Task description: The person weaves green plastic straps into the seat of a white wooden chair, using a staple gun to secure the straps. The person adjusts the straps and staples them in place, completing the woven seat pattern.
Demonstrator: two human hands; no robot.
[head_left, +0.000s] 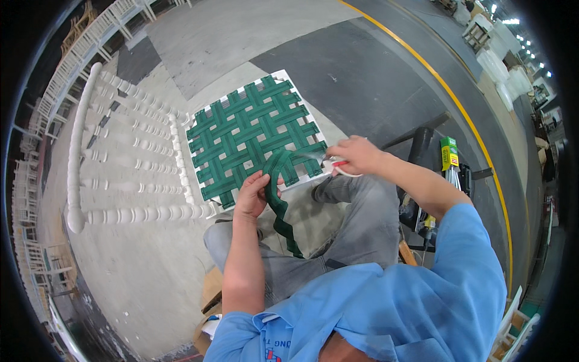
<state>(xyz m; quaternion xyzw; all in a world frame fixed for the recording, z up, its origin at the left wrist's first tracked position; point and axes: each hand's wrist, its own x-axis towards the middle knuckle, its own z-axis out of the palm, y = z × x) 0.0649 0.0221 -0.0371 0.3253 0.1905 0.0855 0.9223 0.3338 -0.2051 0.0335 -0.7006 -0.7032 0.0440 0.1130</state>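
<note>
A white chair (132,151) is seen lying on its side on the concrete floor (139,271), its turned spindle back well to the left of the fingers. The seat frame (283,77) is woven with green webbing (253,133) in a lattice, just above the fingers. The left hand (252,196) is closed on a loose green strap (278,199), which is looped up to the seat edge and trails down across the person's lap. To the right of it, the right hand (356,155) is closed on scissors with white and red handles (336,166), whose blades are held at the strap beside the seat edge. Further right, a green and yellow tool (449,153) stands near the forearm.
</note>
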